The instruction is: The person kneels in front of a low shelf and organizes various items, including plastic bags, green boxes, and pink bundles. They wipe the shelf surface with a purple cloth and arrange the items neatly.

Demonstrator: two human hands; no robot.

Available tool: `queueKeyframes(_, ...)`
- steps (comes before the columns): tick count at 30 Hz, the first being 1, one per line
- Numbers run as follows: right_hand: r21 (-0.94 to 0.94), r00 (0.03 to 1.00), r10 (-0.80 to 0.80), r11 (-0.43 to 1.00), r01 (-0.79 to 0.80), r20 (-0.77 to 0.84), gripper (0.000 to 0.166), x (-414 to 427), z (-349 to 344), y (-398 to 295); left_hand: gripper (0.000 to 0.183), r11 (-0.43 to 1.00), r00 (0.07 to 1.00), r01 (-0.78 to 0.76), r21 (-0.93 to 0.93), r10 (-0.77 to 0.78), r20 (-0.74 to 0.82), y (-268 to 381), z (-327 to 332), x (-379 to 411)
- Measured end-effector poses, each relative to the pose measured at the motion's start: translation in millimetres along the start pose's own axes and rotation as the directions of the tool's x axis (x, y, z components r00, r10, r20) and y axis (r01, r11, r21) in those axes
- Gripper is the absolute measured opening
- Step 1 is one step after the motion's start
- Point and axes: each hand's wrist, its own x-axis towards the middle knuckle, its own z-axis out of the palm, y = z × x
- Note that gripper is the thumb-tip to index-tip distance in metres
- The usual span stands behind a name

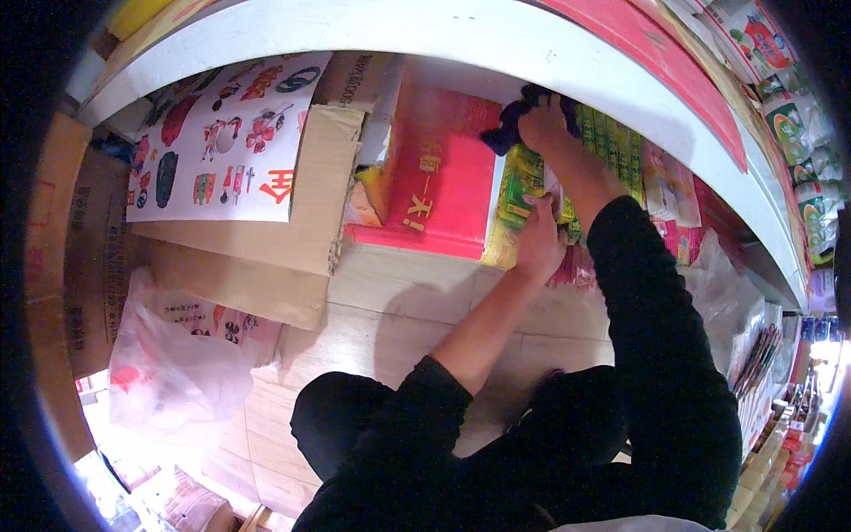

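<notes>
Under a white shelf edge, my right hand is closed around a dark, bunched cloth, at the back of a row of green and yellow packets. Nearer to me, my left hand lies at the front of the green packets, its fingertips touching them; whether it grips one cannot be told. A large red box with gold characters is to the left of these packets. Pink packets are stacked to their right.
A cardboard box bearing a printed sheet is at the left, with a plastic bag beside it on the floor. The white shelf edge arches above my hands. Another clear plastic bag sits at the right, by my right sleeve.
</notes>
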Motion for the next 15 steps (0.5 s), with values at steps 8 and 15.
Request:
queueKeyframes(8,0.278,0.682,-0.421,0.907,0.315,0.598,0.021,-39.5,-126.7,-57.1,0.062,0.978,0.998,0.057,0.201,-0.051,-0.034,-43.4,-4.1,-6.5)
queueKeyframes(15,0.541,0.411,-0.613,0.789,0.29,0.675,0.028,-47.2,-191.4,-33.8,0.082,0.974,0.981,0.167,0.153,-0.179,0.073,-15.6,20.4,-31.7)
